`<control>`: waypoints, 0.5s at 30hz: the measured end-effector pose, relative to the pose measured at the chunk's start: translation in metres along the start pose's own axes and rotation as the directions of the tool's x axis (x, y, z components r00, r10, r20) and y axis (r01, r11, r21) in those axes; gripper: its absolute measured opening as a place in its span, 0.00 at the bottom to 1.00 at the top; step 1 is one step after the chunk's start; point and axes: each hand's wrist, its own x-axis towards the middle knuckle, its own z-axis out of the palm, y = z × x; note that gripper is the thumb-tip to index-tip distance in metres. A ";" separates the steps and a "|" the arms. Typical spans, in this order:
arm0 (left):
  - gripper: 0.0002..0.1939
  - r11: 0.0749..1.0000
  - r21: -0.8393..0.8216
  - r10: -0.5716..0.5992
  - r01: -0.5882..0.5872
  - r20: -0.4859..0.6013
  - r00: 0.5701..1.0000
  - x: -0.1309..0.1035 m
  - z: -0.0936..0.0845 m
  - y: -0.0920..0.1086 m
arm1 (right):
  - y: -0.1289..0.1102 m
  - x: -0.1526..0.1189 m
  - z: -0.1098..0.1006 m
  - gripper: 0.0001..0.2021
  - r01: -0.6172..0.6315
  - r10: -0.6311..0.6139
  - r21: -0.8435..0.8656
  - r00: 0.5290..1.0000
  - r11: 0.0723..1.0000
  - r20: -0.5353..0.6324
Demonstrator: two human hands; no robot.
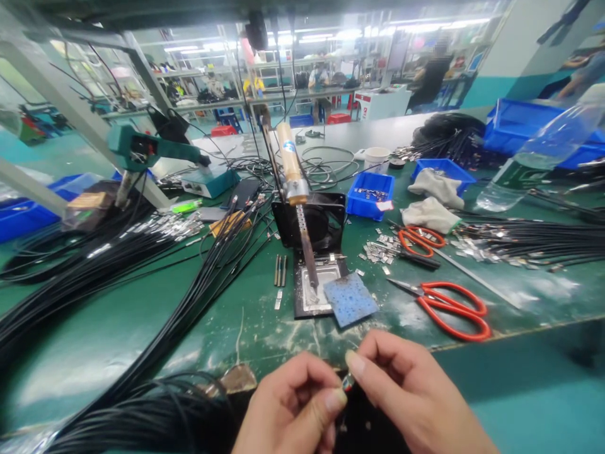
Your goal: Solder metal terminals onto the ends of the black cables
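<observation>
My left hand (293, 407) and my right hand (411, 397) meet at the bottom of the view, just in front of the bench edge. Between their fingertips they pinch a small metal connector (348, 382) on the end of a black cable; its lower part is hidden by my fingers. A bundle of black cables (155, 403) runs from below my left hand up and away to the left. Straight ahead a soldering iron (297, 208) rests tip-down on its black stand, beside a blue sponge (350, 299).
Red-handled scissors (454, 308) lie right of the sponge, another pair (418, 239) behind. Small blue bins (370, 194), grey gloves (432, 214), loose metal terminals (380, 251), a plastic bottle (539, 151) and more cables (529, 239) fill the green bench. People work at far benches.
</observation>
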 end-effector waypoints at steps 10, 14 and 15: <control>0.24 0.997 0.064 -0.034 0.031 0.044 0.998 -0.002 -0.004 -0.002 | 0.011 -0.004 0.003 0.21 0.082 -0.089 -0.097 0.994 0.992 -0.071; 0.24 0.998 0.056 -0.027 0.025 0.034 0.999 -0.002 -0.001 0.000 | 0.011 -0.004 0.001 0.18 0.070 -0.078 -0.111 0.995 0.991 -0.064; 0.24 0.998 0.049 -0.027 0.025 0.025 0.999 -0.002 0.000 0.001 | 0.011 -0.004 0.000 0.19 0.067 -0.074 -0.108 0.996 0.992 -0.059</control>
